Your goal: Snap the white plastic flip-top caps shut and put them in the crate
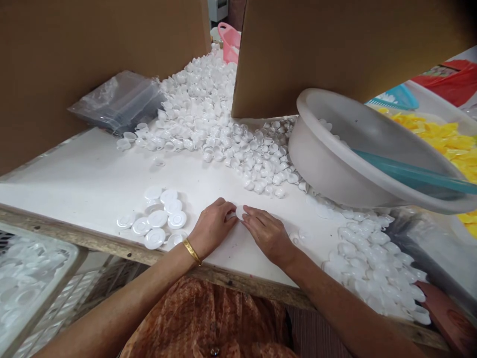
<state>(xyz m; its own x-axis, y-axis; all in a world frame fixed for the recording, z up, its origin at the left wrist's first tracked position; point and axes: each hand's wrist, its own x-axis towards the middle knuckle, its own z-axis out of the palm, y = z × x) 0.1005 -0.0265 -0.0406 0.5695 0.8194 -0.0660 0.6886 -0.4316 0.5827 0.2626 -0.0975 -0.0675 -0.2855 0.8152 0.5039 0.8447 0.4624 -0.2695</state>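
Just above the table in front of me, a small white plastic saucer (240, 212) is between my two hands. The fingers of my right hand (267, 234) are closed on its right edge. My left hand (213, 223), with a gold bracelet at the wrist, is pinched at the saucer's left side; a bit of white shows between its fingers, too covered to name. Left of it lies a loose group of white saucers (157, 219). Beyond my hands spreads a large heap of tiny white plastic cups (197, 112). Many white saucer-like pieces (367, 258) are piled by my right forearm.
A big grey-white basin (320, 166), with a teal tray (406, 171) in it, stands tilted at the right. Cardboard panels (298, 54) rise behind. A plastic-wrapped pack (122, 99) lies at left. A white crate (70, 268) stands below the wooden table edge (112, 243). Yellow pieces (439, 134) lie far right.
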